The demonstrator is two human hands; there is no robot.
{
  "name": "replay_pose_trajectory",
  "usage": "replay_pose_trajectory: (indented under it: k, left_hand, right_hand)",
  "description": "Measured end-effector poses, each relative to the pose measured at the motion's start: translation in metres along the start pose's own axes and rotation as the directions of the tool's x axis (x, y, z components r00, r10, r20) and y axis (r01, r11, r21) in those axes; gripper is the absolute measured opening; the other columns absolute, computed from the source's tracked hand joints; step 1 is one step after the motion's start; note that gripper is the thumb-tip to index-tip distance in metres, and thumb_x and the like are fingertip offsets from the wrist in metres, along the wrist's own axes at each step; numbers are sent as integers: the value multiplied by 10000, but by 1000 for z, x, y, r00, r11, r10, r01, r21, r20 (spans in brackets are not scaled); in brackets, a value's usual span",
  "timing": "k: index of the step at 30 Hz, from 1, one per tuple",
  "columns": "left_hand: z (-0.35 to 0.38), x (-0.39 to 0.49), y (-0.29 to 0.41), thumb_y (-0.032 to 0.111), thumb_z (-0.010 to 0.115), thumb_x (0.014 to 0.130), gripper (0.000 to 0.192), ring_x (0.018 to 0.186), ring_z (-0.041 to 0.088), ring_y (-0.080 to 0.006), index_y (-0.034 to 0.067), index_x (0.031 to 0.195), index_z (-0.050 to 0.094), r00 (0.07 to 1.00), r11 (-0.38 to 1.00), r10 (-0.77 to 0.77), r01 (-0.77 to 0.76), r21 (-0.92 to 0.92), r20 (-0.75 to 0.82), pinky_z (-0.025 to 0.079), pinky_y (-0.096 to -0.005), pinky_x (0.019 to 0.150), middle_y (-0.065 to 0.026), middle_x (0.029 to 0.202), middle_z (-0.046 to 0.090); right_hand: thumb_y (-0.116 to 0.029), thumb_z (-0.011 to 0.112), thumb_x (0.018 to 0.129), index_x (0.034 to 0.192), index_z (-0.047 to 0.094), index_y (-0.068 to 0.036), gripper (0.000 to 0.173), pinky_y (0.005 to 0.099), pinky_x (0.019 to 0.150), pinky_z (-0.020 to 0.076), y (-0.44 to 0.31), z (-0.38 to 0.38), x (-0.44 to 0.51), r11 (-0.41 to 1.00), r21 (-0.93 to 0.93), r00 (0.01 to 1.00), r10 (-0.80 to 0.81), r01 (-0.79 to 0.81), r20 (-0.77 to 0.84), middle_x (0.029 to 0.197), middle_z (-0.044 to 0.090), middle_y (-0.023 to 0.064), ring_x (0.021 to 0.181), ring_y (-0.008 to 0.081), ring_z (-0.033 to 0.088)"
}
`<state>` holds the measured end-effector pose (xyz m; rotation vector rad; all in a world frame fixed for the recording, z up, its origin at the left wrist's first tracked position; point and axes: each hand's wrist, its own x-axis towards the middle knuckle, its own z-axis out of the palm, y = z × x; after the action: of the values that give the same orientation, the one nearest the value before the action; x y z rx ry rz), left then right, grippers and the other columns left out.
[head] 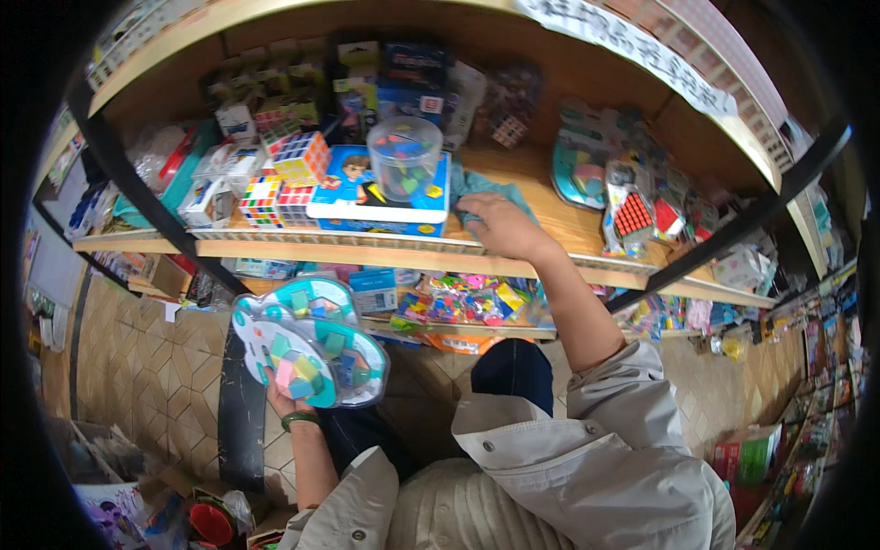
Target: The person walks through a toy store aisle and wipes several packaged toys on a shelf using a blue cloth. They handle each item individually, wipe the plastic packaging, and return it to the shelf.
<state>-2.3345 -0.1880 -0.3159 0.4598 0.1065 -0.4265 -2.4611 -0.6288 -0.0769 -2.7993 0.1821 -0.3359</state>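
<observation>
Several blister-packed toys (298,368) on teal and white cards fan out from my left hand (280,395), which grips them by their lower edge in front of the shelf. On the wooden shelf board (509,168), my right hand (498,223) lies over a teal cloth (491,185) and presses it down. Just left of the cloth stands a blue cartoon-printed box (378,220). A clear round tub (405,161) with colourful pieces sits on that box. Farther right, a similar teal blister pack (577,165) leans on the shelf.
Puzzle cubes (301,158) are stacked left of the blue box. A bagged red cube (632,213) lies at the right. A wire-edged front rail (412,251) borders the shelf. Bags of colourful small items (474,299) fill the lower shelf. A black bench (240,419) stands on the tiled floor.
</observation>
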Motion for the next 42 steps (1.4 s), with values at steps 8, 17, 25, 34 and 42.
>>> replay_pose_trajectory:
  k: [8,17,25,34,42]
  left_hand:
    - [-8,6,4,370,548,948,483,1060,604,-289,-4,1253,523,1000,1000,-20,20,-16,-14,493,-447,914,-137,1180,620]
    - [-4,1,11,373,564,941,480,1035,617,-273,-1,1240,536,999,1000,-22,22,-3,28,502,-438,893,-126,1161,631]
    - [-9,2,14,377,549,945,467,1059,608,-276,18,1244,546,993,999,1,4,42,-118,488,-438,918,-122,1170,629]
    - [8,-1,9,363,532,955,476,1078,595,-282,14,1279,516,999,996,-4,8,91,-51,474,-441,930,-126,1198,612]
    - [17,-10,10,416,571,924,542,1064,603,-277,13,1281,507,999,991,-37,37,127,-1,480,-427,921,-122,1194,616]
  right_hand:
    - [-94,517,890,1077,645,-51,232,408,939,438,47,-48,-79,943,-45,938,322,-330,-131,1149,624,158,1093,353,551]
    - [-241,429,957,1143,530,-119,245,495,872,429,58,-58,-87,748,-491,864,502,-446,-20,1078,566,221,1000,436,547]
    - [-203,450,897,965,580,-74,195,522,826,426,30,-44,-55,941,-183,952,300,-285,58,1020,591,219,966,396,572]
    - [-200,509,845,907,629,-71,186,455,814,436,-20,8,22,992,-116,998,58,-57,5,954,615,154,935,363,566]
    - [-407,425,940,879,657,-29,448,472,818,451,12,-25,-35,976,2,972,219,-220,-81,931,645,194,943,384,589]
